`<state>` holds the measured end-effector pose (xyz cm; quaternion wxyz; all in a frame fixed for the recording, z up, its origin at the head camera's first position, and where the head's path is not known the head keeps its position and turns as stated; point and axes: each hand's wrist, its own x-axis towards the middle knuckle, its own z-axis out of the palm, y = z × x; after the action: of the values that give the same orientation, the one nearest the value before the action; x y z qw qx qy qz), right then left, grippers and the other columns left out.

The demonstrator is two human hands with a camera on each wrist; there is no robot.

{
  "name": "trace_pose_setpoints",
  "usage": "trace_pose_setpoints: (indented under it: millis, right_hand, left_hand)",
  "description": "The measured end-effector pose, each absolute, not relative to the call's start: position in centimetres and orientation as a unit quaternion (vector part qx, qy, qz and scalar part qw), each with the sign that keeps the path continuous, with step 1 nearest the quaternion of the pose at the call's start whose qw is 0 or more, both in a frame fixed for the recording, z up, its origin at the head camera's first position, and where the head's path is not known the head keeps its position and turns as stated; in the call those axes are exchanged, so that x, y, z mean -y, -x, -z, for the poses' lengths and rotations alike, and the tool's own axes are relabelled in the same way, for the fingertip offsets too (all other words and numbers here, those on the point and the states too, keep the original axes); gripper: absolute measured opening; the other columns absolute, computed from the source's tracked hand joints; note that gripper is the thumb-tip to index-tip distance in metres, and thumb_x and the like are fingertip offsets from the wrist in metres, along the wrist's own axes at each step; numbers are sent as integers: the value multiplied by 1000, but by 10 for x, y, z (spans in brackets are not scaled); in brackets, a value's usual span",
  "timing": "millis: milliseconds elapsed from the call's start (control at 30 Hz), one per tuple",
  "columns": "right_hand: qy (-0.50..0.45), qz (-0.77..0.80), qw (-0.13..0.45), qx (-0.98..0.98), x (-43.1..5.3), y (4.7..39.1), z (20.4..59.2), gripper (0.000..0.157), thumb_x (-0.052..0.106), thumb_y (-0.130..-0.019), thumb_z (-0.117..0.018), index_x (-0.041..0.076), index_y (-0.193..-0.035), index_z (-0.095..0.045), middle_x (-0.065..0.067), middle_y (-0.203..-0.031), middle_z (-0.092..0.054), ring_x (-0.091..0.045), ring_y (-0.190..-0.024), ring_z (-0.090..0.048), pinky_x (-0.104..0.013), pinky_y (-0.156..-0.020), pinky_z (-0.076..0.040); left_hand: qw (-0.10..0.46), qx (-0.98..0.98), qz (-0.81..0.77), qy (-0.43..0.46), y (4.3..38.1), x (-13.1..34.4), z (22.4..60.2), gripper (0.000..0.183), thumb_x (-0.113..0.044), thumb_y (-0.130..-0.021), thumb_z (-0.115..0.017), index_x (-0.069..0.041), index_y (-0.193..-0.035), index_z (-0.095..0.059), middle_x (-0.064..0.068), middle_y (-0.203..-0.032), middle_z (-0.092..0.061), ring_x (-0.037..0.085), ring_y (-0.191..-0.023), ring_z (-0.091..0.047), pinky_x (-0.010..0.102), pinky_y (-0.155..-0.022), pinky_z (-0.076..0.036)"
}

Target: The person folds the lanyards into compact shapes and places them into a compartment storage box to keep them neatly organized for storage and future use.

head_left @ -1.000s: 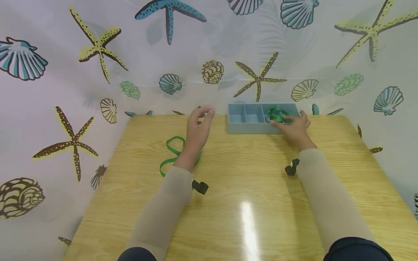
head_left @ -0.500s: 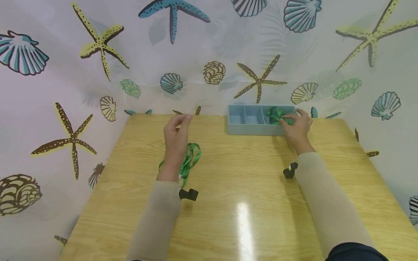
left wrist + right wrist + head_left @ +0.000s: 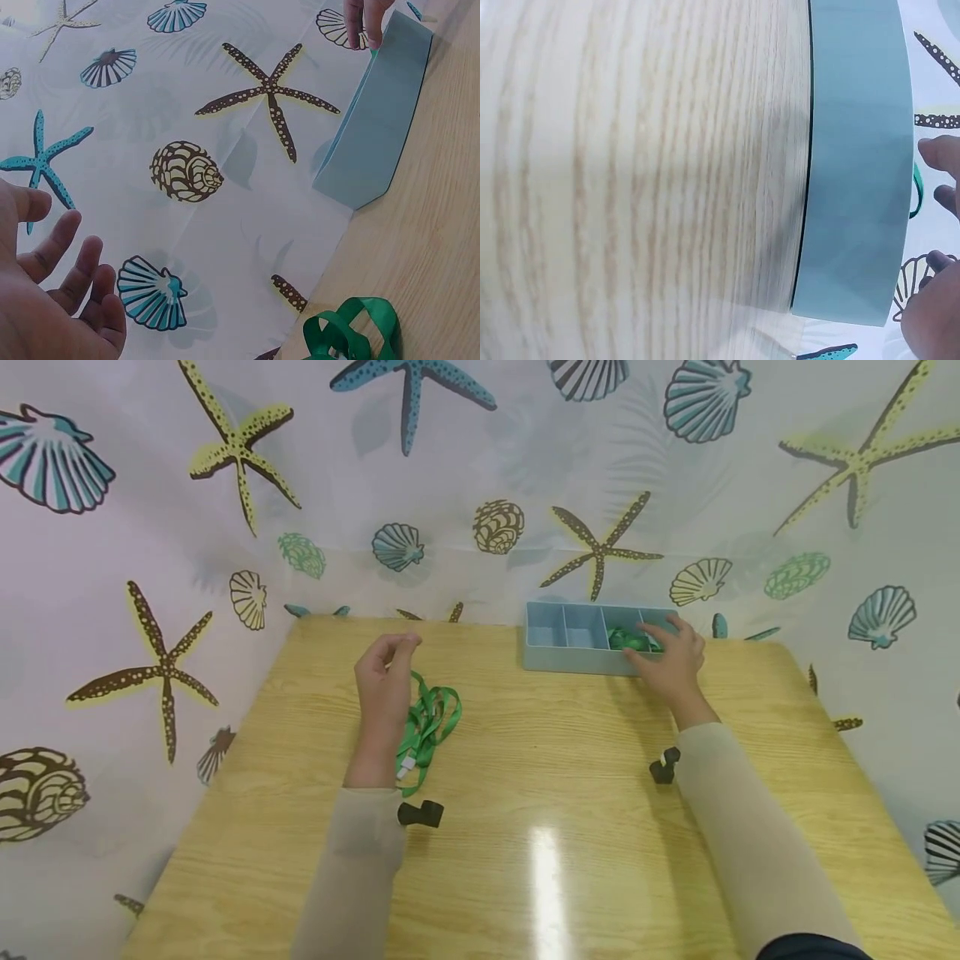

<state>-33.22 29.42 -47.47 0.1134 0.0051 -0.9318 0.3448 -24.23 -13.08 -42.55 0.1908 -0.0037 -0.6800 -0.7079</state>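
My left hand (image 3: 384, 689) hovers over the left side of the table, its fingers loosely curled with nothing in them. Just right of that wrist lies a bunched green lanyard (image 3: 426, 737) with a white clip (image 3: 406, 767). At the back right, my right hand (image 3: 675, 664) reaches over the right end of a blue-grey divided box (image 3: 577, 660). Its thumb and fingers are spread apart at the rim. Another green strap (image 3: 626, 640) lies heaped in the third compartment from the left, and a bit of that green strap (image 3: 916, 191) shows beside the fingers in the right wrist view.
The box stands at the far edge of the wooden table (image 3: 510, 827), against a white cloth backdrop (image 3: 450, 585) printed with starfish and shells. Thin dividers part its compartments. A small black camera (image 3: 422, 814) sits on the left wrist and another black camera (image 3: 664, 766) on the right.
My left hand has moved left and toward me, uncovering more of the lanyard on the table. My right hand pinched the strap half a second ago; its fingers have parted and the strap sits lower.
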Motion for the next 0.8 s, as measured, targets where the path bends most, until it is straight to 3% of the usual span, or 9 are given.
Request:
trace_pose_setpoints:
  millis: [167,367,500,667,800]
  right_hand:
    - [-13,-344,124,931,-294,326,477,53,32,-102,-69,3,-146,-60,-25,-173,-16,-55,-156,-4,-81,-118,-5]
    - [-43,-354,129,925,-286,314,478,44,28,-101,-69,1,-136,-67,-29,-168,-24,-58,-152,-9,-82,-117,-7]
    - [-86,-364,125,919,-277,306,479,36,22,-101,-70,0,-129,-70,-31,-164,-29,-58,-152,-14,-81,-117,-11]
    - [-136,-384,98,908,-260,292,476,32,17,-101,-72,-1,-127,-72,-29,-161,-35,-55,-152,-22,-79,-117,-20]
    - [-162,-400,83,899,-242,284,469,30,16,-102,-72,-1,-127,-72,-26,-158,-41,-51,-151,-30,-75,-117,-29]
  left_hand:
    - [162,708,688,-3,241,141,427,34,-41,-108,-61,-10,-108,-75,10,-125,-70,20,-123,-57,49,-112,-41]
    - [54,783,619,3,244,157,432,47,-55,-106,-57,-13,-119,-73,4,-137,-66,26,-131,-54,58,-116,-41]
    - [-8,823,568,24,246,162,441,48,-56,-106,-57,-15,-127,-70,6,-140,-62,30,-125,-55,54,-104,-50]
    - [-72,880,466,62,245,166,453,46,-43,-108,-60,-10,-140,-60,16,-140,-60,36,-120,-61,51,-95,-56]
    - [-111,904,407,71,242,172,457,30,-28,-105,-65,-3,-121,-68,17,-127,-67,35,-114,-65,51,-95,-57]
